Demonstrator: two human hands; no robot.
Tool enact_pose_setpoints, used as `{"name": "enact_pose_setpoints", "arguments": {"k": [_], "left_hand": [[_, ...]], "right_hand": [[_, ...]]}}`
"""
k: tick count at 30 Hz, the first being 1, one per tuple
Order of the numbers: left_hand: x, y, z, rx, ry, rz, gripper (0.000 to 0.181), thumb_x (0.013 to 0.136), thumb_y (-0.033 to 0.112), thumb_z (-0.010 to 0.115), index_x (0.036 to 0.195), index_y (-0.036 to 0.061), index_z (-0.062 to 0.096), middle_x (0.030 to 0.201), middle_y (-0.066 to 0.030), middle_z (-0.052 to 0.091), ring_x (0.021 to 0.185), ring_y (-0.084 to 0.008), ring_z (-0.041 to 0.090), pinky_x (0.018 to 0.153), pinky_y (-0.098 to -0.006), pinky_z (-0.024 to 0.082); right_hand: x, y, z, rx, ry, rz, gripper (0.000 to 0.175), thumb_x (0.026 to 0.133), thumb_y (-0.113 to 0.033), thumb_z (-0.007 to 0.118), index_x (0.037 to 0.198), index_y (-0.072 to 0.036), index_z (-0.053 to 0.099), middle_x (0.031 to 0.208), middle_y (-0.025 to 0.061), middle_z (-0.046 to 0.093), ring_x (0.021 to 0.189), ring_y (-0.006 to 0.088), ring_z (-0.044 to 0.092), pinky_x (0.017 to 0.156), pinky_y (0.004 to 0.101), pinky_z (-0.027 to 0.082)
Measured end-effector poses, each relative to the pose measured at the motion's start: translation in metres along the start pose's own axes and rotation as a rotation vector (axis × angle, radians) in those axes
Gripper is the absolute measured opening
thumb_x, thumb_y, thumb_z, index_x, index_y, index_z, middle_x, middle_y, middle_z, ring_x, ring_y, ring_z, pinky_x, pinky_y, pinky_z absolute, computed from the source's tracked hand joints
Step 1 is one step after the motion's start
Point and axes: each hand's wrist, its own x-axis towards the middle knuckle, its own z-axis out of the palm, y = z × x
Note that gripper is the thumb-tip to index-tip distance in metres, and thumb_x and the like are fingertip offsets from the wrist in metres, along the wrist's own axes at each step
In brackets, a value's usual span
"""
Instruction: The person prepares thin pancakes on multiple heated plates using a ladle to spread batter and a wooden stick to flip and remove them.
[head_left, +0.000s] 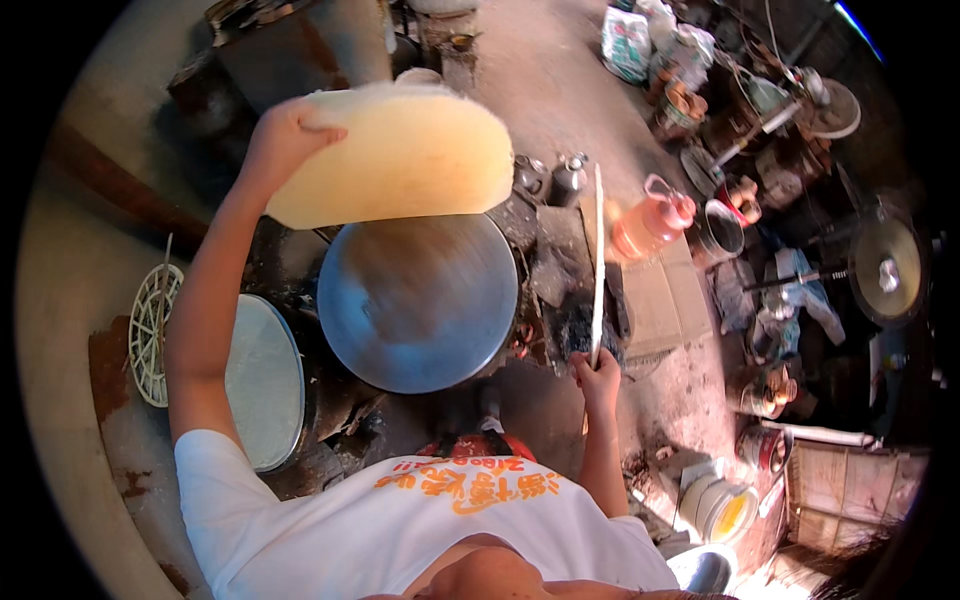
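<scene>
My left hand (294, 142) grips the upper left edge of a large, thin, pale yellow sheet (397, 157), perhaps a flatbread. The sheet spreads out above the far rim of a round, flat metal griddle (420, 300) with a brownish patch on its surface. To the right of the griddle, my right hand (598, 373) is closed around the lower end of a long, pale, narrow stick (598, 262), which points away from me. A second round pan or lid with a pale surface (262, 382) lies to the griddle's left, below my left forearm.
A round lattice rack (155, 337) stands at the left. A pinkish plastic jug (651, 221) and flattened cardboard (667, 292) lie on the right, with a metal kettle (568, 178) behind. Buckets, including a white bucket (720, 510), and plastic bags (626, 45) line the right side.
</scene>
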Motion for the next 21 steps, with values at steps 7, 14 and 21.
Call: {"name": "enact_pose_setpoints", "arguments": {"k": [7,14,21], "left_hand": [[0.089,-0.107,-0.095,-0.814,0.283,-0.213,0.030,0.078,0.022,0.076,0.096,-0.0004,0.067,0.087,-0.0095,0.070,0.072,-0.0175,0.067,0.067,-0.0327,0.054],[0.065,-0.343,-0.030,-1.236,0.689,-0.690,0.042,0.082,0.012,0.071,0.117,-0.0050,0.055,0.112,-0.0168,0.062,0.098,-0.0309,0.062,0.084,-0.0457,0.053],[0.014,-0.442,0.105,-0.890,0.703,-1.163,0.056,0.073,0.014,0.078,0.121,-0.0029,0.055,0.120,-0.0157,0.060,0.106,-0.0273,0.060,0.085,-0.0409,0.051]], "right_hand": [[0.037,-0.042,0.036,0.077,-0.084,-0.023,0.015,0.084,-0.011,0.068,0.078,-0.004,0.056,0.058,0.0004,0.053,0.045,0.0073,0.047,0.041,0.0223,0.036],[0.047,-0.092,0.088,0.010,-0.090,-0.120,0.014,0.083,-0.008,0.066,0.076,-0.004,0.055,0.058,-0.0006,0.052,0.044,0.0064,0.045,0.039,0.0218,0.033],[0.036,-0.117,0.131,0.019,-0.094,-0.050,0.016,0.085,-0.007,0.067,0.077,-0.004,0.054,0.057,0.0002,0.052,0.045,0.0063,0.045,0.041,0.0211,0.034]]}}
